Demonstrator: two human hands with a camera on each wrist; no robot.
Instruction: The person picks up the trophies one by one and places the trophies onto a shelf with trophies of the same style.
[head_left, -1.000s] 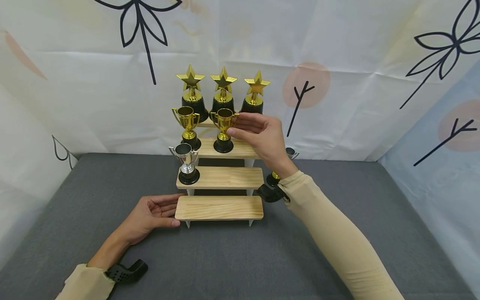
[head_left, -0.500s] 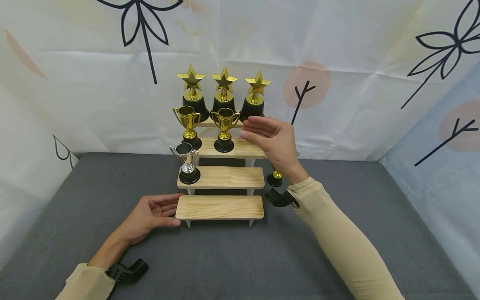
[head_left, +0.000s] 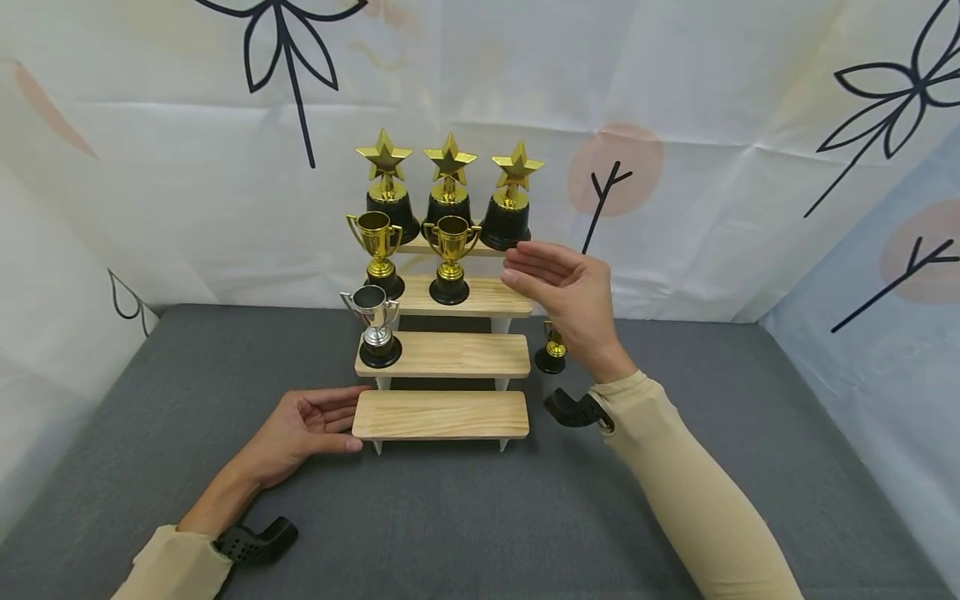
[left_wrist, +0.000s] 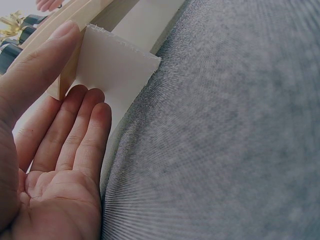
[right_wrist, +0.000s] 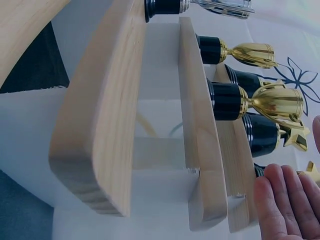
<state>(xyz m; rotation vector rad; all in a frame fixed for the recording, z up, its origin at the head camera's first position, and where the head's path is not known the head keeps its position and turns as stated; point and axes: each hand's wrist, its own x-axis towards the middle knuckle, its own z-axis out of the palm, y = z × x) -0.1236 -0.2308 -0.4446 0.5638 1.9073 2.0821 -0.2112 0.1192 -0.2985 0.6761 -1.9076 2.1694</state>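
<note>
A stepped wooden display stand (head_left: 441,414) with white supports stands on the grey table. My left hand (head_left: 309,431) touches the left end of its lowest step, fingers straight, as the left wrist view also shows. My right hand (head_left: 564,287) hovers by the right end of the third step, fingers extended, holding nothing. On that step stand two gold cup trophies, one at left (head_left: 378,250) and one in the middle (head_left: 451,254). A silver cup trophy (head_left: 377,321) stands at the left of the second step. Star trophies (head_left: 514,187) line the top step.
A small trophy with a gold stem (head_left: 552,350) stands on the grey tabletop (head_left: 450,525) right of the stand, partly hidden behind my right hand. A white patterned cloth backdrop (head_left: 697,208) rises behind the table.
My right hand has let go of the middle gold cup trophy and moved right and slightly down. That trophy stays on the third step. My left hand has not moved.
</note>
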